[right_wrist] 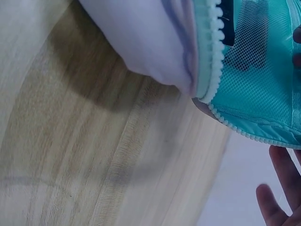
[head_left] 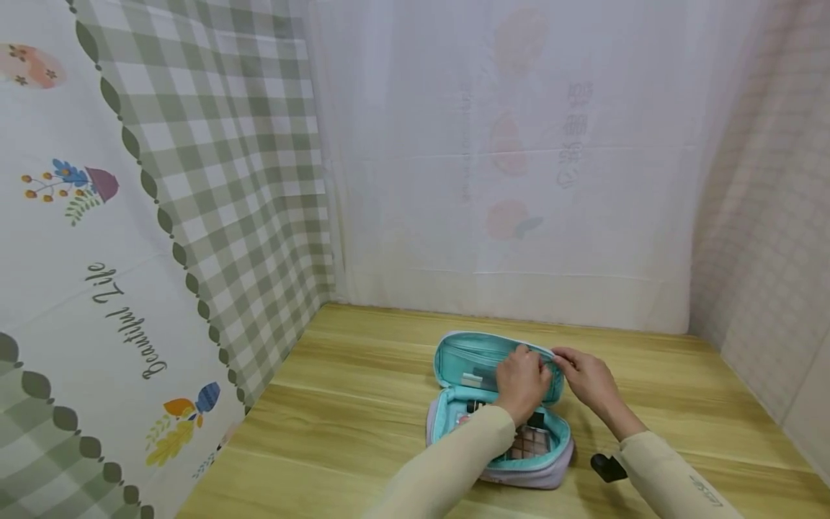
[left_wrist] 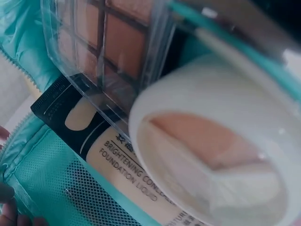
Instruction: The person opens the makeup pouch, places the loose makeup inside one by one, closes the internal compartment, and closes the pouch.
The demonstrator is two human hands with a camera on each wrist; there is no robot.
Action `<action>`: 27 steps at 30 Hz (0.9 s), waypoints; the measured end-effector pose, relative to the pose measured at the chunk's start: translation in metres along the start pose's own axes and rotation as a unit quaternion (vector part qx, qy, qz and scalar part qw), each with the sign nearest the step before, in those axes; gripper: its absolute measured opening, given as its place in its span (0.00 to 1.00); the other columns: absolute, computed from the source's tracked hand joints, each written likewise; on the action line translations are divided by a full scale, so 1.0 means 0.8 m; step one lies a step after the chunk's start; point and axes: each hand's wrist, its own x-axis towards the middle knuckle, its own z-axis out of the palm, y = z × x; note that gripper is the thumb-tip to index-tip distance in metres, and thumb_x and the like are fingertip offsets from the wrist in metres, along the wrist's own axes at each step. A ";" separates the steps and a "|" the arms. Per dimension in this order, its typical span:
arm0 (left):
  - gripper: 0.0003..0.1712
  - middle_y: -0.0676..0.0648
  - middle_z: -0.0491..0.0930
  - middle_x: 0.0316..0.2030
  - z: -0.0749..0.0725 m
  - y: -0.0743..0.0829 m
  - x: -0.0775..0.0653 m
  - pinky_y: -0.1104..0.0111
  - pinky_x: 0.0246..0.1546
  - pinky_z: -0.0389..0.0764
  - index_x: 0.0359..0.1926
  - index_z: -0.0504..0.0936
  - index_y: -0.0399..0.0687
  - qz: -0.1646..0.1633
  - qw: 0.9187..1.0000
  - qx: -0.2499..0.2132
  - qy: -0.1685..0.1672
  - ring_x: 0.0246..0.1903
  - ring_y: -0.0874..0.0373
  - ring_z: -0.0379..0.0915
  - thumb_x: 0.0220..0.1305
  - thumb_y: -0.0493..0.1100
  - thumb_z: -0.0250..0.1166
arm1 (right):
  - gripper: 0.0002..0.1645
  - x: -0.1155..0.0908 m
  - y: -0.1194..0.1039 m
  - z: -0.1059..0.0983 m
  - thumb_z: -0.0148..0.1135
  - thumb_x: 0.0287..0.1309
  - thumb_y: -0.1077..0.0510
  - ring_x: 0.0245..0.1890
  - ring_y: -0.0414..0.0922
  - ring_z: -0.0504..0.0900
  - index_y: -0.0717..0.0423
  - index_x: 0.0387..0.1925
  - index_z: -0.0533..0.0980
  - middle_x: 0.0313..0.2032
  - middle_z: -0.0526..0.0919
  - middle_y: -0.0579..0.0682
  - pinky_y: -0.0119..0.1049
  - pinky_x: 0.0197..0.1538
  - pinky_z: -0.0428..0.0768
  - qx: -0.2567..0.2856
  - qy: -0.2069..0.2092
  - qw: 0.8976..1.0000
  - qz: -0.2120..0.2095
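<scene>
A makeup bag [head_left: 502, 478], lilac outside and turquoise inside, lies unzipped with its lid raised. My left hand [head_left: 521, 382] reaches across it, fingers curled at the upper edge of the mesh pocket [left_wrist: 51, 160] inside the lid; what its fingertips pinch is mostly hidden. At the lid's right corner my right hand [head_left: 586, 380] grips the rim between thumb and fingers. Inside the bag are an eyeshadow palette [left_wrist: 124, 44] in a clear case, a foundation tube [left_wrist: 127, 172] and a round white case [left_wrist: 155, 101] with a window. Dark shapes show behind the mesh.
The bag stands on a wood-grain table [head_left: 344, 404]. A small black object [head_left: 607, 467] shows beside the right sleeve. A green checked cloth [head_left: 227, 144] hangs at left, a white cloth [head_left: 402, 216] at the back, and another pale cloth [head_left: 765, 252] at right.
</scene>
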 end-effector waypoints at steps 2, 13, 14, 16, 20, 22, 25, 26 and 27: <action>0.15 0.58 0.72 0.29 -0.001 -0.005 -0.002 0.70 0.24 0.71 0.21 0.80 0.63 0.002 1.000 0.010 0.006 0.25 0.64 0.70 0.66 0.53 0.64 | 0.23 0.000 -0.001 0.001 0.51 0.75 0.55 0.40 0.58 0.82 0.70 0.60 0.74 0.52 0.80 0.69 0.54 0.40 0.79 -0.005 0.003 1.000 -0.004; 0.20 0.56 0.73 0.29 -0.032 -0.071 -0.003 0.66 0.31 0.63 0.15 0.73 0.61 0.006 1.000 -0.005 0.021 0.28 0.61 0.67 0.64 0.46 0.64 | 0.20 0.002 0.000 0.005 0.52 0.74 0.59 0.48 0.66 0.80 0.69 0.58 0.75 0.50 0.82 0.68 0.62 0.47 0.76 -0.030 0.033 0.999 -0.007; 0.21 0.56 0.73 0.29 -0.035 -0.079 -0.004 0.66 0.31 0.62 0.14 0.72 0.60 0.006 1.000 -0.008 0.020 0.28 0.61 0.67 0.64 0.45 0.64 | 0.20 0.003 0.000 0.005 0.51 0.74 0.59 0.49 0.66 0.80 0.69 0.58 0.75 0.50 0.81 0.68 0.63 0.48 0.76 -0.029 0.032 0.999 -0.006; 0.21 0.56 0.73 0.29 -0.044 -0.096 -0.006 0.66 0.32 0.62 0.14 0.72 0.60 0.005 1.000 -0.009 0.018 0.28 0.61 0.67 0.64 0.44 0.64 | 0.20 0.003 0.000 0.006 0.51 0.74 0.59 0.49 0.67 0.79 0.69 0.58 0.75 0.51 0.81 0.68 0.63 0.48 0.76 -0.029 0.032 0.999 -0.006; 0.16 0.57 0.74 0.29 -0.055 -0.129 -0.009 0.67 0.31 0.65 0.16 0.77 0.58 0.003 0.999 0.007 0.037 0.29 0.62 0.69 0.60 0.44 0.67 | 0.20 0.003 0.000 0.007 0.51 0.74 0.59 0.49 0.66 0.79 0.69 0.58 0.75 0.51 0.81 0.68 0.63 0.48 0.76 -0.029 0.032 0.999 -0.006; 0.13 0.56 0.74 0.29 -0.059 -0.145 -0.010 0.67 0.30 0.68 0.18 0.81 0.56 -0.001 0.999 0.021 0.047 0.30 0.61 0.70 0.59 0.45 0.68 | 0.20 0.004 0.001 0.007 0.51 0.74 0.58 0.48 0.66 0.80 0.69 0.58 0.75 0.50 0.81 0.68 0.62 0.47 0.76 -0.032 0.032 0.999 -0.006; 0.10 0.55 0.74 0.30 -0.064 -0.169 -0.011 0.67 0.31 0.71 0.21 0.83 0.53 -0.010 0.998 0.022 0.056 0.31 0.60 0.71 0.58 0.45 0.68 | 0.20 0.003 0.003 0.006 0.51 0.74 0.58 0.48 0.66 0.80 0.69 0.57 0.76 0.50 0.82 0.68 0.62 0.46 0.76 -0.034 0.036 0.999 -0.006; 0.10 0.55 0.74 0.30 -0.066 -0.176 -0.012 0.67 0.31 0.72 0.21 0.83 0.53 -0.016 0.998 0.017 0.060 0.32 0.59 0.71 0.58 0.44 0.69 | 0.20 0.003 0.003 0.006 0.51 0.74 0.58 0.47 0.66 0.80 0.68 0.57 0.76 0.50 0.82 0.68 0.62 0.46 0.76 -0.035 0.037 0.999 -0.005; 0.09 0.54 0.74 0.30 -0.068 -0.182 -0.012 0.66 0.31 0.73 0.21 0.83 0.52 -0.024 0.998 0.008 0.065 0.32 0.59 0.71 0.58 0.44 0.69 | 0.20 0.003 0.004 0.006 0.51 0.74 0.59 0.48 0.66 0.80 0.68 0.57 0.76 0.50 0.82 0.68 0.62 0.46 0.76 -0.034 0.038 0.999 -0.005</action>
